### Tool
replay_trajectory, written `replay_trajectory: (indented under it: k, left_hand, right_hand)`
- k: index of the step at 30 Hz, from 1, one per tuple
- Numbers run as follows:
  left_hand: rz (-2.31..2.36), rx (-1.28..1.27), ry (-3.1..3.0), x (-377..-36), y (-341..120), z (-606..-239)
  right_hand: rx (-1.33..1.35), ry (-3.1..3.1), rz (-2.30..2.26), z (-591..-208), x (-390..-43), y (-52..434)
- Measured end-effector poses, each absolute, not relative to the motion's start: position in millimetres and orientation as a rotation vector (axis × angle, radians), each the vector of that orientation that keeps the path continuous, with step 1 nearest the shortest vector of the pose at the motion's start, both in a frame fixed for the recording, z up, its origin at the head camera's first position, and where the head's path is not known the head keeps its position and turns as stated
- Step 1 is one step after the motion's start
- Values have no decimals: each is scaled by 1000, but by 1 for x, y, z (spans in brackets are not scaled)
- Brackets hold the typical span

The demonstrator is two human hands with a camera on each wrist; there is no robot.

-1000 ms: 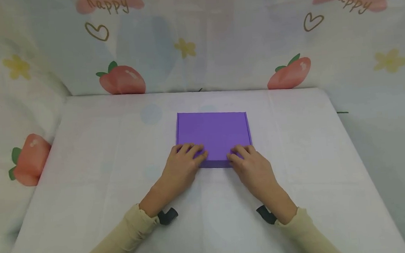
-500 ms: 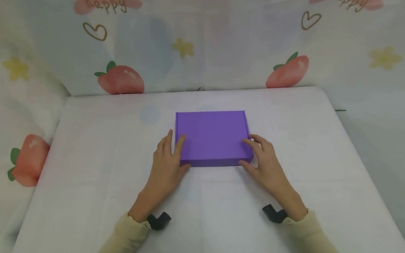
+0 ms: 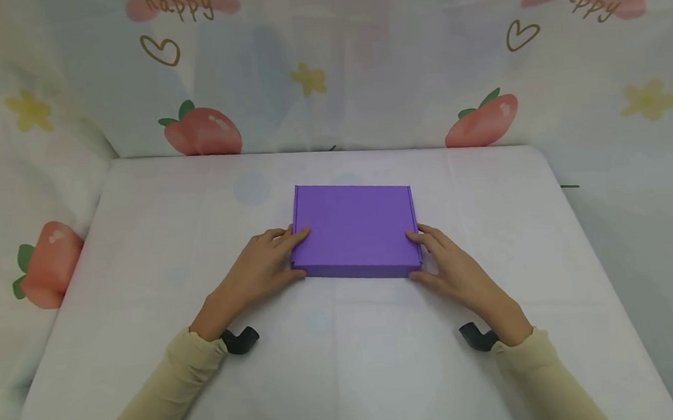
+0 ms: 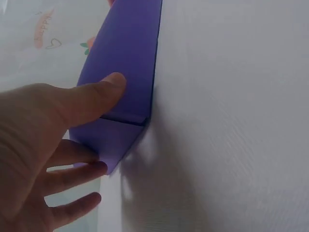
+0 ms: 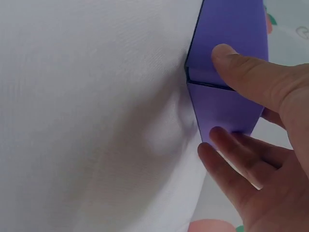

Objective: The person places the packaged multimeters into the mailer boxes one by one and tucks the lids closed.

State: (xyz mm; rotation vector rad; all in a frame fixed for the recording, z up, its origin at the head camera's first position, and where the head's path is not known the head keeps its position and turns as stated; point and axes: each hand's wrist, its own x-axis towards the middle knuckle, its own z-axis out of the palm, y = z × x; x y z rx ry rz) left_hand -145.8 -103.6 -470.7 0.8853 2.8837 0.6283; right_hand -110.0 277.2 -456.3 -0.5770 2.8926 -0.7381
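Head view: a flat purple box (image 3: pixel 354 228), closed, lies on a white cloth-covered table (image 3: pixel 140 250), its far edge toward a backdrop (image 3: pixel 326 61) printed with strawberries, hearts and the word "happy". The left hand (image 3: pixel 261 267) is against the box's left side and the right hand (image 3: pixel 451 264) against its right side, near the front corners. Each thumb lies along the box's front edge, and the fingers reach up the side. Cream sleeves (image 3: pixel 168 394) cover both forearms.

Left wrist view: the left thumb presses the box's front wall beside the corner, and the fingers (image 4: pixel 72 176) spread loosely by the side wall; whether they touch it seems likely but is unclear.

Right wrist view: the right thumb presses the front wall, and fingertips (image 5: pixel 217 137) touch the box's side edge
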Motion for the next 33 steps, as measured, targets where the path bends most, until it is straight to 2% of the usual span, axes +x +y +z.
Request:
replay_trajectory:
  k: [18, 25, 33]
  left_hand:
    - [712, 931, 2921, -142, -104, -475]
    - [283, 991, 3026, -148, -101, -467]
    - [132, 1206, 2960, -163, -103, -462]
  right_hand:
    - [-696, 2998, -646, -465, -109, 273]
    - [-639, 3015, -486, -462, -108, 270]
    - [-895, 3097, -342, -463, -118, 277]
